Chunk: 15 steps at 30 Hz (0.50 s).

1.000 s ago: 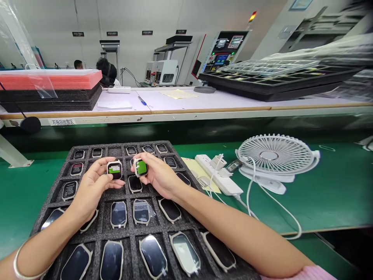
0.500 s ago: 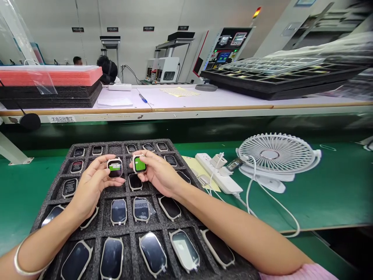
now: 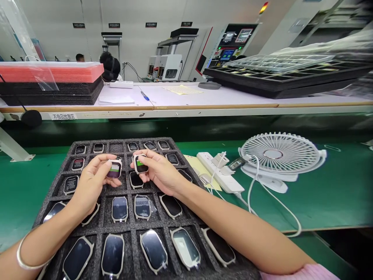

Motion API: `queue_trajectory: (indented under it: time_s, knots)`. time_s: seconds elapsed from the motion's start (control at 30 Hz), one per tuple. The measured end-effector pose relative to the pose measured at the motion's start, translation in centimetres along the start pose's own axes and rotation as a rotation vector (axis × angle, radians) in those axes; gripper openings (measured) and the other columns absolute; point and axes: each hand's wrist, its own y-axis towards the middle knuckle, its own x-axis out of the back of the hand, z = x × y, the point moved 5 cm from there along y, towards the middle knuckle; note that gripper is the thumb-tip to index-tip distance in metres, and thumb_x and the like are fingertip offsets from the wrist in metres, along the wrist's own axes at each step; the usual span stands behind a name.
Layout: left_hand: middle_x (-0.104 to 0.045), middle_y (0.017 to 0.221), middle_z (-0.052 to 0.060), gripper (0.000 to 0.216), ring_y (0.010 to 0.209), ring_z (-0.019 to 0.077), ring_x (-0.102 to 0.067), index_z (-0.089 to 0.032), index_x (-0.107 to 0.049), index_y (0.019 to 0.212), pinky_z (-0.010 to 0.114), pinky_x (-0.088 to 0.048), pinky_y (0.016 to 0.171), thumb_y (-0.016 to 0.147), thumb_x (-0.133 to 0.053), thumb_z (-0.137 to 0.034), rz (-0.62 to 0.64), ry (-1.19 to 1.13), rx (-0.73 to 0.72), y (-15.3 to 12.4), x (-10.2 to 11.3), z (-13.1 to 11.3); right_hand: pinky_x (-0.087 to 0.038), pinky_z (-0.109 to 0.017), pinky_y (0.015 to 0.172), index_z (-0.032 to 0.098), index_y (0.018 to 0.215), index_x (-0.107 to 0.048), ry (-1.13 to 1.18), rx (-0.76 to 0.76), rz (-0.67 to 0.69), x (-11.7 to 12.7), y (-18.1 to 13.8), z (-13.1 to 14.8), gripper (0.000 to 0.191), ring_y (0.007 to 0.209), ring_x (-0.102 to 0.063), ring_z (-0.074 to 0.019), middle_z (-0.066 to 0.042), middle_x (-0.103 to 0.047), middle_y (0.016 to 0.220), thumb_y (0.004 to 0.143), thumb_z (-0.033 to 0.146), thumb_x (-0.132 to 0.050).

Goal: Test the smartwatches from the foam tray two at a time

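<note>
A dark foam tray point(image 3: 131, 217) with many pockets lies on the green bench in front of me, holding several smartwatch bodies with pale rims. My left hand point(image 3: 91, 182) grips one watch body point(image 3: 114, 169) whose screen shows a green and white strip. My right hand point(image 3: 159, 171) grips a second watch body point(image 3: 141, 163) with a small green patch on its dark screen. Both watches are held just above the tray's upper middle pockets, close side by side. A silver bangle point(image 3: 25, 258) is on my left wrist.
A white power strip point(image 3: 220, 177) with plugs and cables lies right of the tray, next to a white desk fan point(image 3: 276, 153) lying face up. A raised shelf behind carries stacked black and pink foam point(image 3: 51, 83), papers and black trays point(image 3: 279, 77). People sit far behind.
The green on the right-hand watch's screen has shrunk from nearly full to a small patch. Both hands stay in about the same place above the tray; the view shifted slightly.
</note>
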Motion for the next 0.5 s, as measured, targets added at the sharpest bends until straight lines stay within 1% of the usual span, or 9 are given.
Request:
queue_trajectory:
  time_s: [0.07, 0.1, 0.2, 0.3, 0.37, 0.4, 0.43, 0.5]
  knots:
    - [-0.063, 0.081, -0.002, 0.038, 0.052, 0.0091, -0.060, -0.018, -0.062, 0.100, 0.022, -0.050, 0.051, 0.076, -0.079, -0.042, -0.012, 0.052, -0.038, 0.1, 0.1, 0.0, -0.042, -0.026, 0.052, 0.018, 0.109, -0.059, 0.057, -0.021, 0.039, -0.2, 0.0, 0.0, 0.035, 0.054, -0.060, -0.0144, -0.007, -0.071, 0.088, 0.081, 0.035, -0.070]
    - [-0.063, 0.082, -0.002, 0.040, 0.052, 0.0079, -0.058, -0.018, -0.062, 0.100, 0.021, -0.049, 0.051, 0.073, -0.081, -0.039, -0.013, 0.066, -0.052, 0.1, 0.1, 0.1, -0.044, -0.027, 0.054, 0.017, 0.112, -0.058, 0.078, -0.026, 0.058, -0.3, 0.0, 0.1, 0.035, 0.057, -0.064, -0.0167, -0.008, -0.072, 0.091, 0.080, 0.031, -0.066]
    - [-0.065, 0.090, -0.001, 0.049, 0.060, 0.0082, -0.058, -0.019, -0.060, 0.109, 0.020, -0.053, 0.056, 0.067, -0.084, -0.029, 0.008, 0.063, -0.069, 0.3, 0.0, 0.4, -0.049, -0.030, 0.059, 0.017, 0.114, -0.057, 0.103, -0.034, 0.090, -0.6, -0.2, 0.3, 0.040, 0.064, -0.069, -0.0195, -0.009, -0.072, 0.097, 0.075, 0.023, -0.062]
    - [-0.067, 0.101, 0.002, 0.059, 0.067, 0.0088, -0.061, -0.020, -0.056, 0.119, 0.020, -0.056, 0.062, 0.066, -0.082, -0.024, 0.044, 0.017, -0.081, 0.4, -0.2, 0.5, -0.051, -0.028, 0.063, 0.020, 0.122, -0.052, 0.065, -0.027, 0.104, -0.9, -0.5, 0.3, 0.055, 0.067, -0.069, -0.0166, -0.005, -0.070, 0.101, 0.069, 0.015, -0.066]
    - [-0.066, 0.106, 0.003, 0.064, 0.068, 0.0090, -0.063, -0.019, -0.053, 0.123, 0.022, -0.058, 0.064, 0.066, -0.081, -0.022, 0.055, 0.010, -0.072, 0.5, -0.3, 0.0, -0.051, -0.027, 0.064, 0.023, 0.129, -0.047, 0.006, -0.005, 0.133, -1.2, -0.6, 0.4, 0.067, 0.069, -0.068, -0.0145, -0.003, -0.067, 0.103, 0.067, 0.012, -0.072]
    - [-0.065, 0.107, 0.003, 0.066, 0.068, 0.0094, -0.064, -0.019, -0.052, 0.125, 0.023, -0.058, 0.066, 0.066, -0.081, -0.022, 0.056, 0.017, -0.063, 0.6, -0.2, -0.4, -0.052, -0.027, 0.065, 0.024, 0.130, -0.045, -0.026, 0.005, 0.155, -1.4, -0.6, 0.5, 0.070, 0.070, -0.068, -0.0141, -0.002, -0.065, 0.104, 0.067, 0.012, -0.074]
    - [-0.065, 0.107, 0.004, 0.068, 0.067, 0.0099, -0.065, -0.019, -0.050, 0.127, 0.024, -0.059, 0.067, 0.067, -0.081, -0.023, 0.059, 0.026, -0.059, 0.7, 0.0, -1.0, -0.053, -0.028, 0.067, 0.024, 0.131, -0.045, -0.063, 0.010, 0.179, -1.6, -0.6, 0.5, 0.070, 0.071, -0.069, -0.0143, -0.002, -0.064, 0.104, 0.068, 0.012, -0.075]
    - [-0.065, 0.106, 0.004, 0.071, 0.068, 0.0122, -0.068, -0.019, -0.048, 0.130, 0.027, -0.060, 0.069, 0.069, -0.082, -0.026, 0.084, 0.056, -0.064, 0.8, 0.7, -2.4, -0.055, -0.032, 0.071, 0.023, 0.129, -0.044, -0.167, 0.014, 0.230, -1.9, -0.4, 0.7, 0.064, 0.074, -0.069, -0.0163, -0.003, -0.063, 0.101, 0.072, 0.017, -0.074]
